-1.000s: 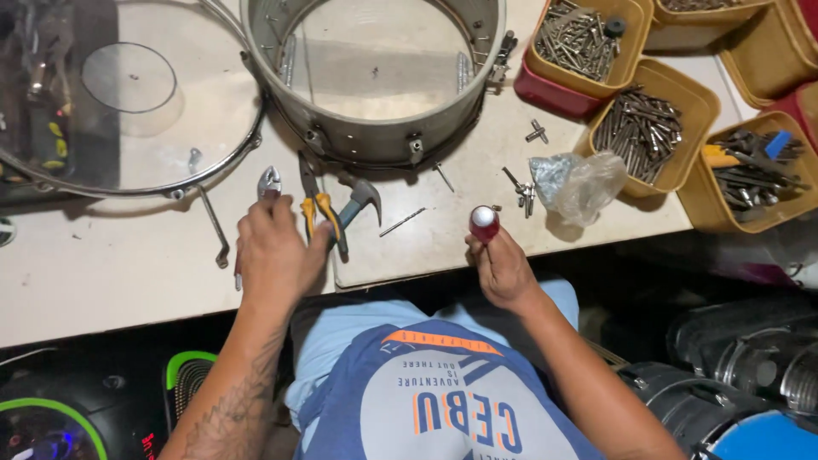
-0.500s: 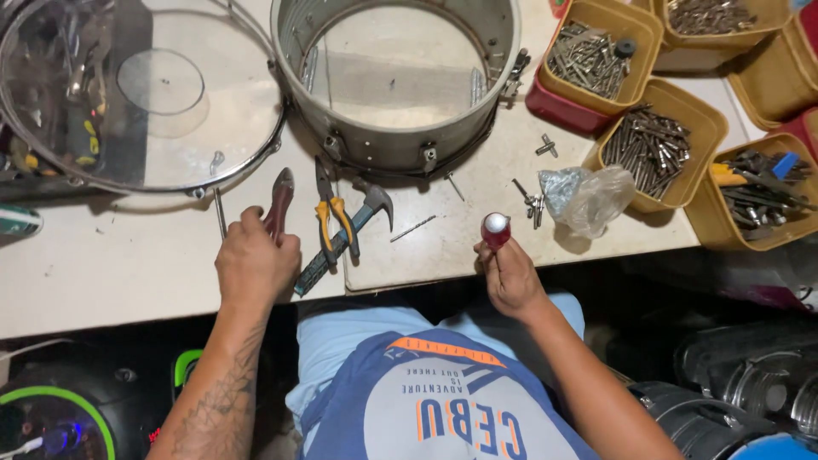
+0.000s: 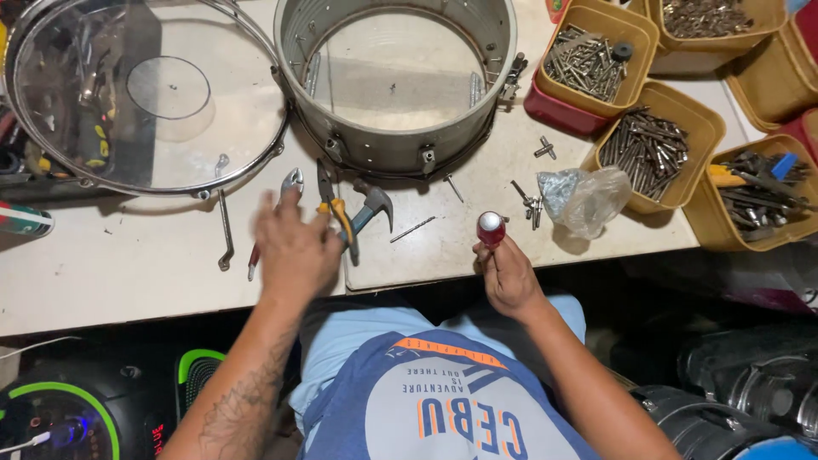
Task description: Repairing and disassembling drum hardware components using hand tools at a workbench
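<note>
My left hand [image 3: 296, 249] is spread flat and blurred over the tools at the table's front edge. Under it lie red-handled pliers [image 3: 290, 182], whose jaws stick out past my fingers. Right beside them are yellow-handled pliers [image 3: 334, 207] and a small hammer [image 3: 371, 204]. My right hand [image 3: 509, 277] holds a red-capped screwdriver [image 3: 490, 228] upright at the table edge. A bare metal drum shell [image 3: 383, 155] stands just beyond the tools. To its left lies a clear drum head in a metal hoop [image 3: 256, 162].
Yellow and red trays of screws and bolts [image 3: 648, 145] fill the right side, with a plastic bag of hardware [image 3: 588, 200] in front. A bent metal rod [image 3: 224, 230] and loose screws [image 3: 528, 203] lie on the white table [image 3: 128, 273]. Drums [image 3: 741, 383] stand lower right.
My left hand had the red-handled pliers lifted off the table; now the pliers lie flat and the hand is spread over them, shifted right. My right hand stays put with the screwdriver.
</note>
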